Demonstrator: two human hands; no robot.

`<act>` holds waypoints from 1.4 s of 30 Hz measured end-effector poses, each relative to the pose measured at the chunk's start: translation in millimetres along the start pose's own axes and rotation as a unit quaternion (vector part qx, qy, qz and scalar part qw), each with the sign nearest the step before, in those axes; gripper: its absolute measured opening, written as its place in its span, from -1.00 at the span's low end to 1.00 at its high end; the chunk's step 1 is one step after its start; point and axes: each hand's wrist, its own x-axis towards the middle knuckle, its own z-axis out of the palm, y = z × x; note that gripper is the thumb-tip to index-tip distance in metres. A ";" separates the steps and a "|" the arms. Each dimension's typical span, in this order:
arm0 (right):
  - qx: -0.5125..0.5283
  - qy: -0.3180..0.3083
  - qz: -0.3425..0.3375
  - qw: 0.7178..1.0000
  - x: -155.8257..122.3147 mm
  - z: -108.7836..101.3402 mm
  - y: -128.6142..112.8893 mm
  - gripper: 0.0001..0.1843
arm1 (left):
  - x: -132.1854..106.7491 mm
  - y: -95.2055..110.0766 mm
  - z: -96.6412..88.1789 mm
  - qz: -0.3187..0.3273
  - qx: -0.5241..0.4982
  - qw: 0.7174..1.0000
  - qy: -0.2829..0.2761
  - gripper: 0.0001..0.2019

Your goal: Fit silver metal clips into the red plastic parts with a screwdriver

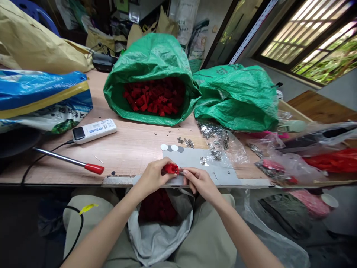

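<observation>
My left hand (153, 175) grips a small red plastic part (172, 169) just above the table's front edge. From the other side, my right hand (200, 182) has its fingers pinched together close against that part. Whatever sits between those fingertips is too small to make out. Under both hands lies a grey sheet (195, 156), with a few tiny metal pieces (203, 160) scattered on it. More small metal pieces (189, 143) lie just behind the sheet. In my lap, a white sack (147, 242) holds red parts (158, 208).
A green woven sack (152, 56) full of red parts lies open behind my hands, with another green sack (237, 96) beside it. Left are a white power bank (95, 131) and a red-handled rod (69, 159). A clear plastic bag (237, 149) lies to the right.
</observation>
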 end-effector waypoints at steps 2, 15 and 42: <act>0.052 0.035 -0.030 0.998 -6.7 2.4 5.8 -0.40 | -0.2 5.0 0.0 -0.046 -0.129 0.990 0.035 -0.76; -0.168 0.018 -0.299 0.939 -26.1 58.9 -65.7 -0.56 | -45.1 60.6 -30.9 -0.290 -0.713 0.632 0.094 -0.75; -0.162 0.170 -0.224 0.946 28.6 55.0 -38.2 -0.51 | -109.2 -18.0 0.0 -0.285 -0.009 0.958 -0.031 -0.65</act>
